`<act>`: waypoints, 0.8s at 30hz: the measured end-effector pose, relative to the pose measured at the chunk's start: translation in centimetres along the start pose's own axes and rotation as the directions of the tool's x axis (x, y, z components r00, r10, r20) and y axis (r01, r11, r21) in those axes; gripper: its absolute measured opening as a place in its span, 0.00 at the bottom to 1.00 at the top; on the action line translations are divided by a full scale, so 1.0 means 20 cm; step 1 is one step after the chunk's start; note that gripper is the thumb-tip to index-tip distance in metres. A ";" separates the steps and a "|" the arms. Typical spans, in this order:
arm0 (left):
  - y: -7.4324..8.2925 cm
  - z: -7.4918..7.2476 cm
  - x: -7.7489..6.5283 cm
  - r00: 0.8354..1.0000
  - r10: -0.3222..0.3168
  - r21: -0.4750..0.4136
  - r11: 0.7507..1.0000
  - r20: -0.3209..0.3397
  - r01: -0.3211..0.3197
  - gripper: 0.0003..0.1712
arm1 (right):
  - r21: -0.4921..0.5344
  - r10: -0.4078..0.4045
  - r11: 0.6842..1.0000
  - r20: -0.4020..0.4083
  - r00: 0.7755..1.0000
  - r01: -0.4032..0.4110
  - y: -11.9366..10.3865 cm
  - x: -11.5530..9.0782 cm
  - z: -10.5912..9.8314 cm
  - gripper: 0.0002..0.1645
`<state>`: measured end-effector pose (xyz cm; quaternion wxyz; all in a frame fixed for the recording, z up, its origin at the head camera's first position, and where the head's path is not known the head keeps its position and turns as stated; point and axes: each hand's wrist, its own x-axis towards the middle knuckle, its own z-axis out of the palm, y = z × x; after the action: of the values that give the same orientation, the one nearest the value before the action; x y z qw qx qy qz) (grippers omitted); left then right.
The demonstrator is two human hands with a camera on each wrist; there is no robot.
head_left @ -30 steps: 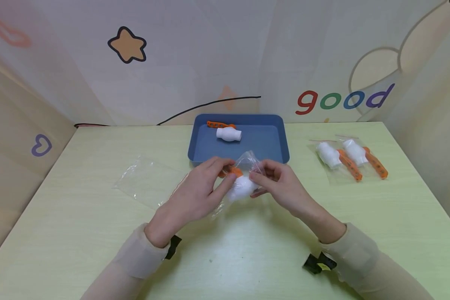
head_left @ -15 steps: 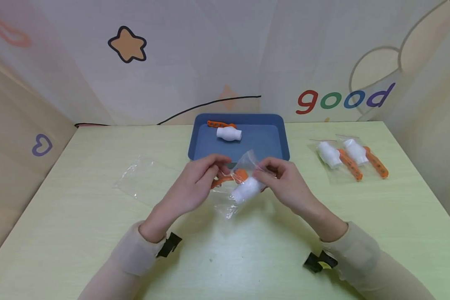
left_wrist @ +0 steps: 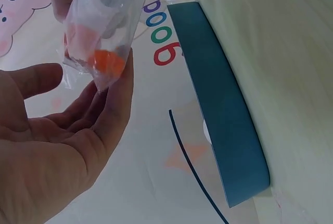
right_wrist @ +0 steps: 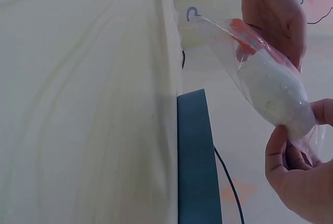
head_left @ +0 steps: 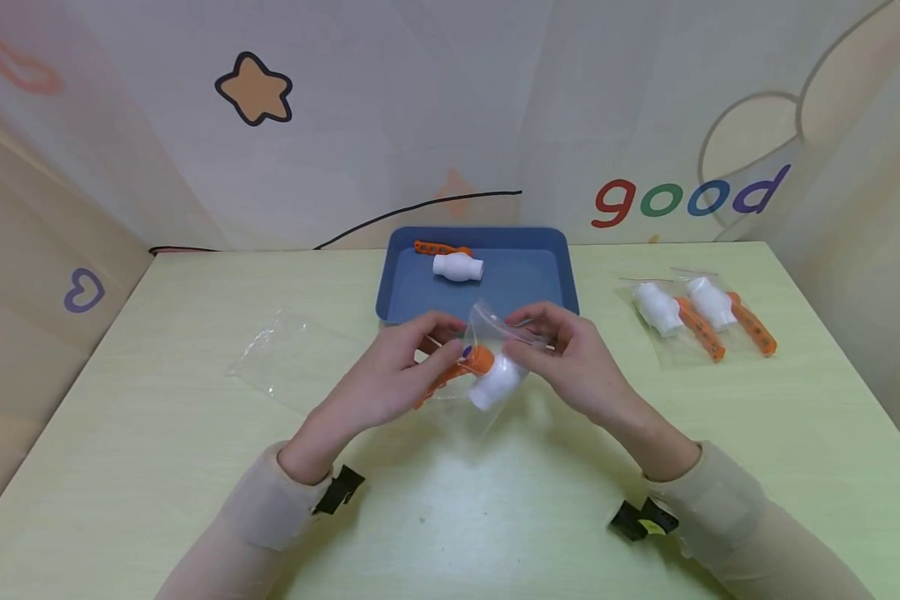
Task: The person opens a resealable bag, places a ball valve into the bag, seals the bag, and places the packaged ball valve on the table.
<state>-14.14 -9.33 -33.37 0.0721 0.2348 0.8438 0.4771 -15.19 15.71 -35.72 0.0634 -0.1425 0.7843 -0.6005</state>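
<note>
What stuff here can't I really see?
Head view: one end of the bagged white bulging plastic-looking piece, behind the right hand.
Left wrist view: most contents of the blue rectangular tray, behind its wall.
Head view: dark spots on the slim orange plastic stick inside it, too small to identify.

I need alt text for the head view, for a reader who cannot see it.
A person's right hand pinches a clear bag holding a white part and an orange handle, with the left hand at its other side. Behind, a blue tray holds a similar pair; a flat bag lies at left, two filled bags at right.
</note>
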 end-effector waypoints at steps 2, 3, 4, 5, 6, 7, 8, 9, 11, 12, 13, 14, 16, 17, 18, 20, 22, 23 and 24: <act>0.00 0.00 0.00 1.000 0.007 -0.011 1.000 0.001 -0.007 0.17 | 0.006 -0.012 1.000 -0.004 1.000 0.012 0.00 0.00 0.00 0.18; 0.00 0.01 0.00 1.000 0.010 -0.016 1.000 -0.002 -0.010 0.17 | 0.012 -0.018 1.000 -0.004 1.000 0.018 0.00 -0.01 0.00 0.18; 0.00 0.01 0.00 1.000 0.018 -0.024 1.000 -0.008 -0.018 0.17 | 0.014 -0.025 1.000 -0.007 1.000 0.025 -0.01 -0.01 0.00 0.18; 0.00 0.01 0.00 0.999 0.029 -0.028 0.999 -0.015 -0.029 0.16 | 0.014 -0.031 0.999 -0.010 0.999 0.031 -0.01 -0.01 0.00 0.18; 0.00 0.02 0.01 0.999 0.040 -0.032 0.999 -0.024 -0.041 0.16 | 0.013 -0.038 0.999 -0.013 0.999 0.038 -0.01 -0.01 0.00 0.18; 0.00 0.02 0.01 0.998 0.052 -0.037 0.998 -0.033 -0.053 0.15 | 0.012 -0.043 0.999 -0.017 0.999 0.043 -0.01 -0.01 0.00 0.18; 0.00 0.02 0.01 0.997 0.064 -0.043 0.997 -0.045 -0.066 0.15 | 0.011 -0.047 0.999 -0.021 0.999 0.047 -0.01 -0.02 0.00 0.18; 0.00 0.03 0.01 0.995 0.078 -0.050 0.995 -0.057 -0.081 0.15 | 0.009 -0.051 0.999 -0.025 0.998 0.051 -0.01 -0.02 0.00 0.18; 0.00 0.04 0.01 0.991 0.104 -0.059 0.992 -0.085 -0.109 0.14 | 0.006 -0.057 0.998 -0.032 0.998 0.057 -0.01 -0.02 0.00 0.18; 0.00 0.04 0.01 0.988 0.114 -0.064 0.991 -0.100 -0.121 0.13 | 0.004 -0.061 0.998 -0.035 0.998 0.061 -0.01 -0.02 0.00 0.18; 0.00 0.05 0.01 0.986 0.123 -0.070 0.989 -0.113 -0.131 0.12 | 0.003 -0.061 0.998 -0.037 0.997 0.062 -0.02 -0.02 0.00 0.17; 0.00 0.05 0.01 0.984 0.130 -0.078 0.987 -0.126 -0.140 0.11 | 0.002 -0.063 0.998 -0.037 0.997 0.063 -0.02 -0.02 -0.01 0.17; 0.01 0.05 0.01 0.980 0.136 -0.096 0.984 -0.143 -0.151 0.10 | -0.005 -0.066 0.998 -0.033 0.997 0.066 -0.02 -0.03 -0.01 0.17; 0.01 0.05 0.01 0.979 0.137 -0.105 0.983 -0.148 -0.153 0.09 | -0.007 -0.072 0.997 -0.031 0.997 0.071 -0.02 -0.03 -0.01 0.17; 0.01 0.06 0.01 0.979 0.138 -0.114 0.981 -0.152 -0.156 0.08 | -0.005 -0.078 0.997 -0.028 0.997 0.078 -0.02 -0.03 -0.01 0.16; 0.02 0.06 0.01 0.977 0.138 -0.128 0.979 -0.160 -0.159 0.07 | 0.004 -0.092 0.996 -0.020 0.996 0.092 -0.02 -0.03 -0.01 0.16; 0.02 0.06 0.01 0.975 0.143 -0.137 0.976 -0.168 -0.167 0.06 | 0.020 -0.109 0.994 -0.016 0.994 0.109 -0.03 -0.04 -0.01 0.16; 0.02 0.06 0.01 0.974 0.146 -0.137 0.976 -0.175 -0.171 0.06 | 0.029 -0.115 0.993 -0.014 0.993 0.115 -0.03 -0.04 0.00 0.16; 0.02 0.06 0.01 0.972 0.151 -0.137 0.975 -0.183 -0.177 0.05 | 0.037 -0.119 0.992 -0.013 0.993 0.120 -0.03 -0.04 0.00 0.16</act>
<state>-13.73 -8.14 -33.75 -0.0227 0.2558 0.7856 0.5629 -14.43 15.86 -35.19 0.0260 -0.1849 0.7631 -0.6188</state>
